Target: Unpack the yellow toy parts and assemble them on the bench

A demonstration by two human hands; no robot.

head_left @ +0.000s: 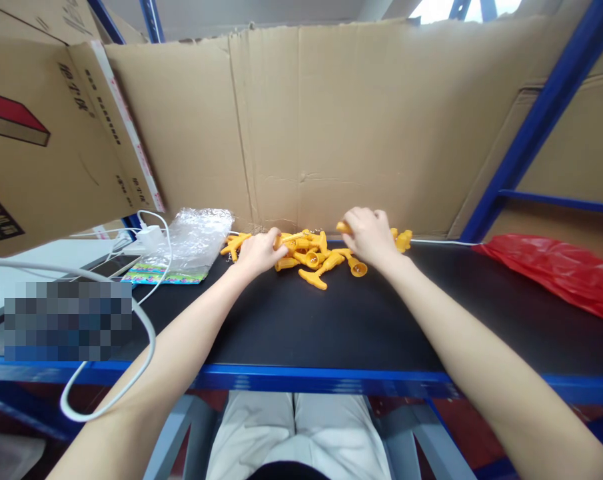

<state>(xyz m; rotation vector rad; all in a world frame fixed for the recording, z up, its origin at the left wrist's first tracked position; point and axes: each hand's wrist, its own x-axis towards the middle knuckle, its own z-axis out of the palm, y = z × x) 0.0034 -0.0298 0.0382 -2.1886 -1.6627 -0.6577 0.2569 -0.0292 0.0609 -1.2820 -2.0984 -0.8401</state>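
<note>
Well to the left of both hands, a white cable [146, 320] loops over the edge of the black worktop [301, 320], and a crumpled clear plastic bag [198, 233] lies on a colourful printed sheet [166, 273], just beside the left hand [258, 252].

The left hand rests on the left side of a heap of yellow-orange plastic parts [314, 257], fingers curled down over a few of them; whether it has actually closed on one cannot be told from this angle. The parts are small, glossy and all one colour. Several show a thin stem that widens into a flared, cup-like end, and one lying nearest the person, between the two hands, looks like a short peg with a broad foot. They lie jumbled and touching, pointing every way, at the far edge of the worktop against a brown cardboard wall [331, 120].

The right hand [368, 235] sits on the right side of the heap, fingers bent, with one orange part pinched at its fingertips. A few more parts poke out just beyond it.

Well to the right of the right hand lies a red plastic bag [556, 270].
</note>
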